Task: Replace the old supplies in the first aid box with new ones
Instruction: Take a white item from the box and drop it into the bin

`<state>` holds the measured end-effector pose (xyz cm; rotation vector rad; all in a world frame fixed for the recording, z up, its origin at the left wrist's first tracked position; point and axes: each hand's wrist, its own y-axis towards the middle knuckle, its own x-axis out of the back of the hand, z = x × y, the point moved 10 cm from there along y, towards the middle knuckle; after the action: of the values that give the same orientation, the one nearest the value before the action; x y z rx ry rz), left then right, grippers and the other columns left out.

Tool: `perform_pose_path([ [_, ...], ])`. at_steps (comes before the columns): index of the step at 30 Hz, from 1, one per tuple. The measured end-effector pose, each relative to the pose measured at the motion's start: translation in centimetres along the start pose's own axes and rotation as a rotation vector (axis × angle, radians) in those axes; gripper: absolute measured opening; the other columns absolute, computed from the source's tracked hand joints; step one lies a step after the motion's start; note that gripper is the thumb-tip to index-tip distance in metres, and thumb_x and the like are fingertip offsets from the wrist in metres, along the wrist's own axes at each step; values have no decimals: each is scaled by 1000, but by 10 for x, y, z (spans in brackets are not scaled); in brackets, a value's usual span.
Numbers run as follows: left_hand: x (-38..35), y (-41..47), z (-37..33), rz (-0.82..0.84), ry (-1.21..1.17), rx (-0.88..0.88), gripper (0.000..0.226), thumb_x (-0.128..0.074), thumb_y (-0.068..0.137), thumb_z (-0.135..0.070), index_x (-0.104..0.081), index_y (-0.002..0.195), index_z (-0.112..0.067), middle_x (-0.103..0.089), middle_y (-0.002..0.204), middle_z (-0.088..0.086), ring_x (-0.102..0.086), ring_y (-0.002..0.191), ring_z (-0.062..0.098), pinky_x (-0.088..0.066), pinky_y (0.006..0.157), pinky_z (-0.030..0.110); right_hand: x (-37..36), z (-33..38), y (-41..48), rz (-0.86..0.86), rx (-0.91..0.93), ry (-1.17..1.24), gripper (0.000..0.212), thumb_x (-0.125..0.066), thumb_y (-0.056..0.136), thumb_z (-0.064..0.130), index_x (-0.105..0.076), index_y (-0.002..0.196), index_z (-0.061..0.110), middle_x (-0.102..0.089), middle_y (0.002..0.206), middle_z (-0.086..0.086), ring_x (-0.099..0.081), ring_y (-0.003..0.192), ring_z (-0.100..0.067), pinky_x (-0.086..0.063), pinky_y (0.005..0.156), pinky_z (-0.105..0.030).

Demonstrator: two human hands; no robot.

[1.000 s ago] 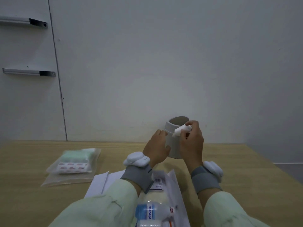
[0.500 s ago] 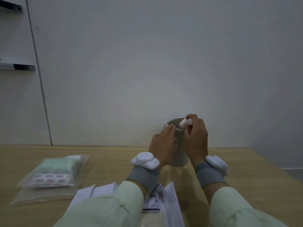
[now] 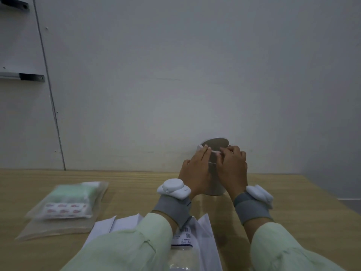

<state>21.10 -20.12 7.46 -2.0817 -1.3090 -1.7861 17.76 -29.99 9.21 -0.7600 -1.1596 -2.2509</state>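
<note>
A pale open-topped cylinder container (image 3: pixel 214 189) stands upright on the wooden table (image 3: pixel 297 200), close to the wall. My left hand (image 3: pixel 195 173) presses against its left side with the fingers reaching the rim. My right hand (image 3: pixel 232 167) grips its right side, fingertips curled over the near rim. The small white roll that my right hand held earlier is no longer visible. Both wrists carry grey bands with white devices. A clear bag (image 3: pixel 66 204) of green packs and plasters lies at the left.
White paper packets (image 3: pixel 205 227) and a labelled gauze pack (image 3: pixel 184 239) lie between my forearms near the front edge. The wall rises just behind the container. Two metal brackets (image 3: pixel 29 77) are fixed on the wall at the far left.
My right hand carried the white roll over the container's mouth and has dropped to the rim; the roll is out of sight. My left hand slid up to the rim.
</note>
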Motion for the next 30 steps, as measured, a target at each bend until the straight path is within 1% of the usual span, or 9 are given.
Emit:
perform_pose_path([
  [4, 2, -6, -2, 36, 35, 0, 66, -39, 97, -18, -4, 153, -14, -1, 162, -2, -12, 148, 15, -26, 114, 38, -3, 3, -3, 105, -9, -93, 45, -44, 95, 30, -43, 138, 16, -39, 141, -7, -35, 127, -30, -37, 101, -44],
  [8, 12, -16, 6, 77, 7, 43, 68, -41, 96, -19, -4, 153, -14, -2, 162, -1, -11, 148, 18, -21, 115, 40, 9, 7, -11, 59, -26, -12, 43, -48, 93, 24, -43, 136, 16, -43, 137, -9, -38, 126, -29, -39, 101, -44],
  [12, 25, -36, 19, 120, -8, 107, 61, -43, 96, -21, -14, 150, -13, -15, 160, 2, -20, 146, 23, -21, 114, 41, 24, 20, -30, 32, 1, 120, 37, -50, 89, 13, -48, 126, 14, -47, 128, -11, -43, 120, -30, -42, 97, -43],
  [16, 30, -56, 36, 159, 18, 154, 54, -44, 97, -24, -26, 146, -11, -29, 152, 6, -34, 137, 27, -28, 110, 40, 29, 36, -53, 68, 23, 302, 33, -48, 86, 1, -51, 118, 7, -50, 118, -15, -50, 108, -31, -43, 87, -37],
  [19, 34, -73, 43, 143, -6, 179, 44, -47, 96, -22, -39, 137, -10, -43, 139, 9, -43, 128, 27, -35, 106, 39, 33, 45, -74, 77, 21, 398, 28, -49, 84, -2, -52, 110, 5, -55, 104, -15, -53, 94, -28, -45, 81, -36],
  [21, 35, -82, 46, 138, -39, 193, 34, -50, 93, -20, -50, 125, -9, -52, 127, 10, -50, 117, 26, -41, 100, 38, 33, 50, -88, 108, 0, 444, 24, -49, 83, -2, -53, 106, 6, -56, 94, -12, -53, 84, -24, -43, 74, -32],
  [23, 34, -88, 49, 138, -77, 204, 26, -54, 90, -16, -59, 113, -8, -58, 117, 10, -56, 106, 24, -46, 92, 33, 28, 53, -96, 145, -4, 449, 19, -49, 85, -1, -53, 102, 7, -57, 87, -10, -53, 78, -21, -42, 70, -29],
  [26, 39, -101, 48, 133, -121, 207, 19, -56, 84, -9, -65, 101, -7, -65, 106, 9, -60, 96, 21, -46, 82, 25, 26, 60, -109, 198, 5, 429, 12, -47, 88, 1, -55, 95, 8, -58, 81, -8, -52, 74, -19, -44, 69, -28],
  [30, 42, -119, 50, 117, -141, 212, 15, -59, 79, -5, -67, 91, -9, -67, 98, 8, -61, 87, 20, -50, 81, 29, 24, 63, -127, 257, 18, 401, 15, -52, 84, -1, -53, 83, 13, -57, 74, -5, -51, 70, -16, -40, 59, -24],
])
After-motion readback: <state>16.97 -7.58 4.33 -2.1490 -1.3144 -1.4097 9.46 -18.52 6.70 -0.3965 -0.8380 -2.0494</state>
